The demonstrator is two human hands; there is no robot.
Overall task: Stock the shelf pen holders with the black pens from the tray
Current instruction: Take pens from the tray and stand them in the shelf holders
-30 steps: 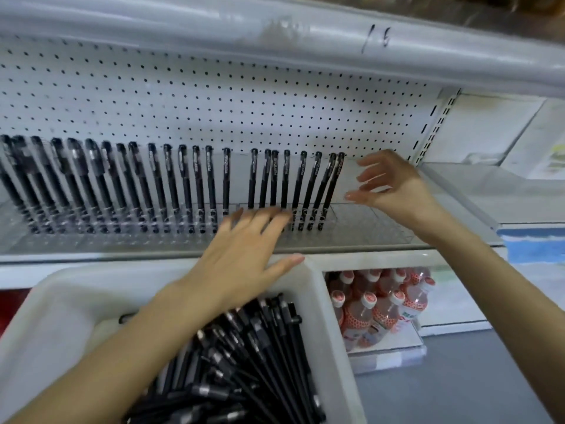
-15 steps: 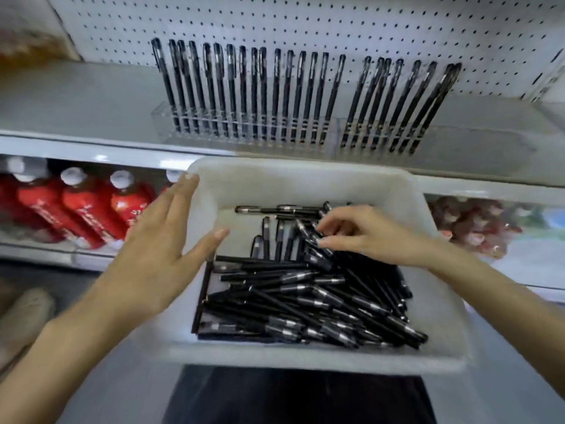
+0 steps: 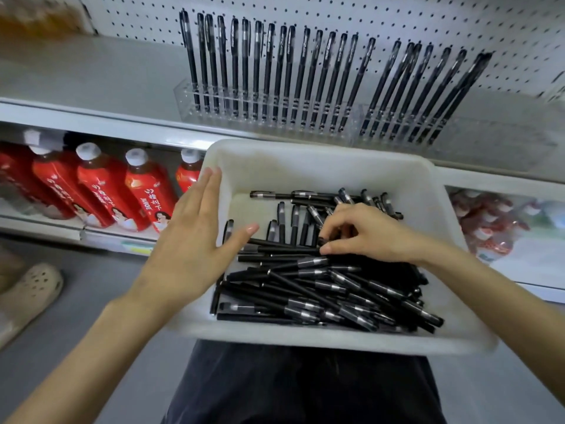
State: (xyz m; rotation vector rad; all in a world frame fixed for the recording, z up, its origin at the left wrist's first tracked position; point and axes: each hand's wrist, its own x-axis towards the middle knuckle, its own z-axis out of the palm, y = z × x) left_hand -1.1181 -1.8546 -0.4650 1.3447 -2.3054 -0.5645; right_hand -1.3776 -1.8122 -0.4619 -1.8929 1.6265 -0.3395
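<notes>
while the white tray [image 3: 321,160] sits on the person's lap below the shelf pen holders [image 3: 336,123], the left hand [image 3: 195,240] lies flat and empty on its rim, likely to steady it. under the right hand [image 3: 367,231], curled fingers [image 3: 331,228] pinch one of the slim, matte black pens [image 3: 321,289] heaped loose.

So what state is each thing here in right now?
tray: holds a loose heap of black pens
tray pens: lying flat, jumbled
left holder: row filled with upright pens
right holder: pens at its left, right part unfilled
left hand: open, flat at the tray's left rim
right hand: fingers curled onto the heap; grip unclear
juice bottles: capped, on the lower shelf
</notes>
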